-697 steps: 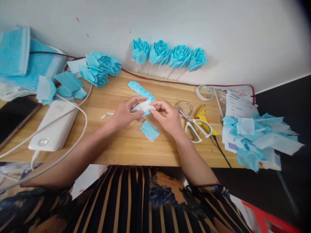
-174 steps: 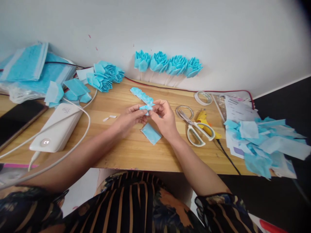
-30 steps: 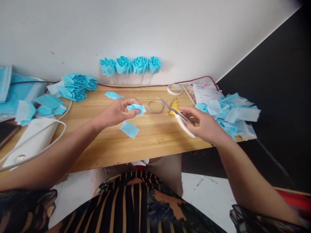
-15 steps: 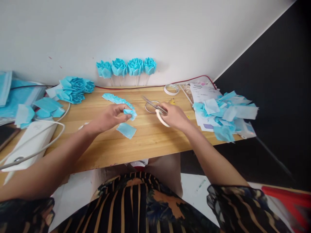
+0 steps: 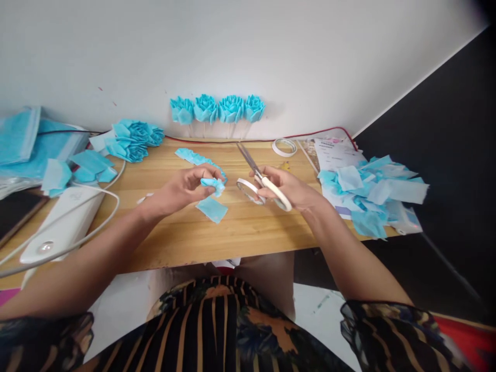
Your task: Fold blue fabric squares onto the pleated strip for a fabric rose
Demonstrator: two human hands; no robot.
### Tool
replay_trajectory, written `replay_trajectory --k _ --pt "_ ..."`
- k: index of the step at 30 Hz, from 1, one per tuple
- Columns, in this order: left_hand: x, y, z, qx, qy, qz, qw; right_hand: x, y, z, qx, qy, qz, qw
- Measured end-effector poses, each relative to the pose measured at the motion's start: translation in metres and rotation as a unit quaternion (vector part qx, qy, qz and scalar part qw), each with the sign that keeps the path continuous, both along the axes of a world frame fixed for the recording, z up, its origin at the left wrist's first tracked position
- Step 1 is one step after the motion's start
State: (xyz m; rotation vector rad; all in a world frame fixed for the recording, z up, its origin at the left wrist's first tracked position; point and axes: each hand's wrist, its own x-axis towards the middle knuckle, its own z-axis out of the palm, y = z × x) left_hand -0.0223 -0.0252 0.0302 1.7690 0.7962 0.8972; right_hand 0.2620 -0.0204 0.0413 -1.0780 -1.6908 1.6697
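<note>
My left hand [image 5: 196, 186] pinches a small folded piece of blue mask fabric [image 5: 212, 185] between thumb and fingers. Beyond it a strip of pleated blue petals [image 5: 189, 155] runs across the wood, partly hidden by the fingers. A flat blue rectangle of fabric [image 5: 212, 210] lies just below this hand. Scissors with white handles [image 5: 253, 164] are in my right hand [image 5: 284, 187], blades pointing up and away to the left. The same hand's fingertips also hold a roll of white tape [image 5: 248, 191], tilted up on its edge.
Several blue fabric roses on sticks [image 5: 231, 108] stand against the wall. More roses [image 5: 134, 139] lie at the left, near blue masks [image 5: 50, 150] and a white power strip [image 5: 64, 222] with cables. A second tape roll [image 5: 284, 147] and a heap of fabric scraps [image 5: 374, 188] are at the right.
My right hand has picked up the tape roll from the table, keeping the scissors in its grip. The left hand still pinches the blue piece. The view has shifted slightly left.
</note>
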Motion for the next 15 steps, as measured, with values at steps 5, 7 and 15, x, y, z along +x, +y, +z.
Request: replay_trajectory --k 5,7,15 --pt "0.011 -0.005 0.003 -0.06 -0.055 -0.038 0.996 -0.006 -0.011 0.012 -0.013 0.117 0.061 0.991" --pt "0.013 -0.01 0.001 -0.105 -0.062 -0.071 0.99 -0.01 -0.01 0.01 -0.003 0.137 0.075 0.988" --pt "0.008 -0.023 -0.007 -0.113 -0.118 0.02 0.986 -0.017 -0.002 -0.003 0.128 0.021 -0.15 0.98"
